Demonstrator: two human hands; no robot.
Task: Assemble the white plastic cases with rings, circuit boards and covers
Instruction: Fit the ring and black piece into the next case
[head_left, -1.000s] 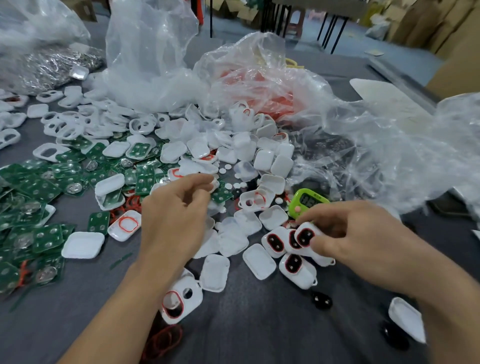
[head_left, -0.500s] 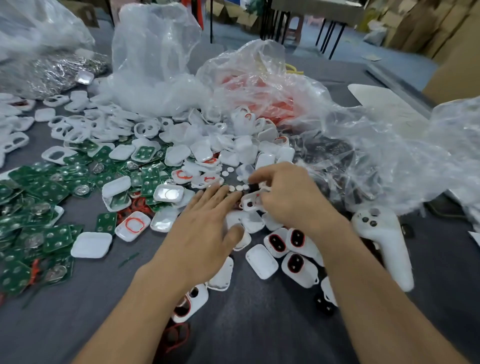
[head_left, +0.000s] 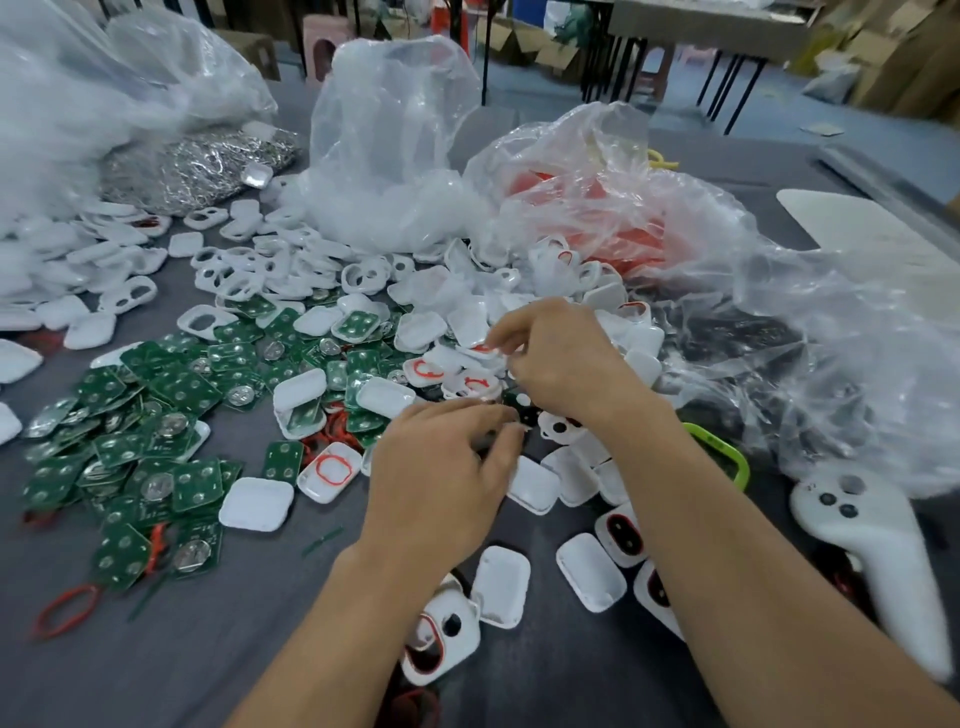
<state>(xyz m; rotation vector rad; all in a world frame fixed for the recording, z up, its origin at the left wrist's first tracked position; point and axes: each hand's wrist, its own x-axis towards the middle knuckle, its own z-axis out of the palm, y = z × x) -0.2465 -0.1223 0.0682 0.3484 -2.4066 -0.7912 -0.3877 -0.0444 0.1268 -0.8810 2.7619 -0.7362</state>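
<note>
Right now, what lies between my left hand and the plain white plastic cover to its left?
Head view: a white plastic case holding a red ring, with a green circuit board beside it.

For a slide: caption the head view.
Assembly: left hand and right hand amid white plastic cases beside green circuit boards.

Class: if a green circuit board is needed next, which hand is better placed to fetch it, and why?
Probably left. The left hand lies beside the green circuit boards, spread on that side; the right hand is among the white cases farther right and would have to cross the left hand.
</note>
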